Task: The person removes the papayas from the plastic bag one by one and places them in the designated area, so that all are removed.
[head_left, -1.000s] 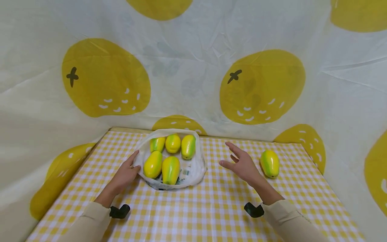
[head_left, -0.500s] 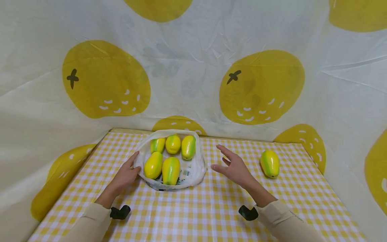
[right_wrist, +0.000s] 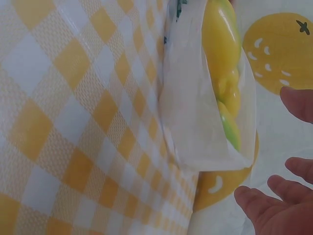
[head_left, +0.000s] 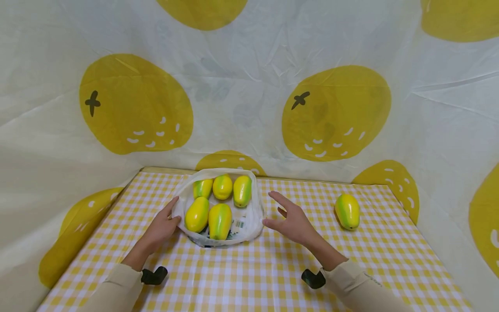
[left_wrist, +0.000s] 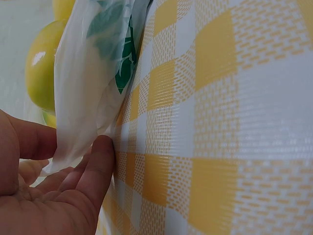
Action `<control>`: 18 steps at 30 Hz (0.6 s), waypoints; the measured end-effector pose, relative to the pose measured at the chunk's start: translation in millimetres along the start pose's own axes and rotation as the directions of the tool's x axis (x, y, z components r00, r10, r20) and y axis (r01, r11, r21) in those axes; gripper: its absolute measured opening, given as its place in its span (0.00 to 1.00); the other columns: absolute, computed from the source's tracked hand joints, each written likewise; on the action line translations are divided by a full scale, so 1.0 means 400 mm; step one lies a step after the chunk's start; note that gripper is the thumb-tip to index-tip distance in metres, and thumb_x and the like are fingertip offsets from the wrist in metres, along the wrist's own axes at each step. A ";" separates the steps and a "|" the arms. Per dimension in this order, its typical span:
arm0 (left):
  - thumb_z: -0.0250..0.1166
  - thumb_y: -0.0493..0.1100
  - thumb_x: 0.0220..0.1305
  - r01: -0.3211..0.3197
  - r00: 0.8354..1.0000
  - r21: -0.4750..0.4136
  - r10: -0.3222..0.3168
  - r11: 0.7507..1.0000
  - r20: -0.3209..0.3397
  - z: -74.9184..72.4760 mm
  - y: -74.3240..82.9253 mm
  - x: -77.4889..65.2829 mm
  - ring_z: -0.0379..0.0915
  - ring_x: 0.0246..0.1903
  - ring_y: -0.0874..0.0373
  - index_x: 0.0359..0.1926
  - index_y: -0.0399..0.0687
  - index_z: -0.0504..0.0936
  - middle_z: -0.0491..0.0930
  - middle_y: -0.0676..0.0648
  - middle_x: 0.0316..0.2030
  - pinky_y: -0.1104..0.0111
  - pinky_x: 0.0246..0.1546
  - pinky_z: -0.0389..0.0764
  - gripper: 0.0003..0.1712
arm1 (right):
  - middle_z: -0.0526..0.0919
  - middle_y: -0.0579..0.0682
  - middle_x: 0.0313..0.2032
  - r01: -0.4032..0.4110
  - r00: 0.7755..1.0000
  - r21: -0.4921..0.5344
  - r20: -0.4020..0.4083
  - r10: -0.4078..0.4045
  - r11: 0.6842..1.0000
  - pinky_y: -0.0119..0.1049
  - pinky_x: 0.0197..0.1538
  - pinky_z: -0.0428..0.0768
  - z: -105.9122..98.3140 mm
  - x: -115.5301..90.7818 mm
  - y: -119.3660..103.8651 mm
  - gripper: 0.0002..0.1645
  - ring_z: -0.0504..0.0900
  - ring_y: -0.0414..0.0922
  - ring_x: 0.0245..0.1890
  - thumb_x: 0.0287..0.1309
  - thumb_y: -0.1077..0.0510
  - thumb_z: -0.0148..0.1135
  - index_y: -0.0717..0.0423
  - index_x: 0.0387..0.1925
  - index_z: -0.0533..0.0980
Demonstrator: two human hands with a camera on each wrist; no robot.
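Note:
A white plastic bag [head_left: 255,219] stands wide-mouthed on the table, with several yellow-green papayas [head_left: 220,221] lying inside. My left hand [head_left: 161,223] holds the bag's left rim; the left wrist view shows thumb and fingers [left_wrist: 95,171] on either side of the plastic. To the right of the bag, my right hand [head_left: 290,219] hovers with fingers spread and nothing in them. Its thumb tip is close to the bag's right rim; the right wrist view shows a gap between the fingers and the bag [right_wrist: 188,107]. One more papaya [head_left: 347,211] lies on the cloth at the right.
A yellow-and-white checked cloth [head_left: 241,277] covers the table. Behind and at both sides hangs a pale curtain [head_left: 238,104] printed with large yellow fruits. The table's wooden back edge [head_left: 167,170] shows just behind the bag.
My right hand has moved left, away from the lone papaya and up to the bag's right side. The left hand, the bag and the papayas stay in place.

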State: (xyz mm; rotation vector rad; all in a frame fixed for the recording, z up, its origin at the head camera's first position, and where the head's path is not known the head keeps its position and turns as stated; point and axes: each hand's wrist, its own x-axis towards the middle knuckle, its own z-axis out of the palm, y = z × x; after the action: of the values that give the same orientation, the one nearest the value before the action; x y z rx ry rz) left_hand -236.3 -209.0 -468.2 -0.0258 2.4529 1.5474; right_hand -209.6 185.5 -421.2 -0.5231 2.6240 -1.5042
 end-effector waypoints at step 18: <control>0.46 0.35 0.79 -0.004 1.000 -0.004 0.004 1.000 0.005 0.000 -0.004 0.001 0.40 0.82 0.35 0.85 0.53 0.37 0.37 0.36 0.84 0.42 0.77 0.59 0.43 | 0.57 0.56 0.82 -0.020 0.999 -0.031 0.030 0.021 0.999 0.57 0.74 0.69 0.076 0.016 -0.032 0.50 0.53 0.56 0.83 0.60 0.55 0.75 0.56 0.79 0.62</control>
State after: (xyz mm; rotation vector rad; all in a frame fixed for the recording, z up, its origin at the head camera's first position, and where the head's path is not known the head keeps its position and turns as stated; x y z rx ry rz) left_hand -236.5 -209.8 -469.6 -0.0178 2.4481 1.5517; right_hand -205.4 152.4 -425.4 -0.5163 2.6253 -1.4401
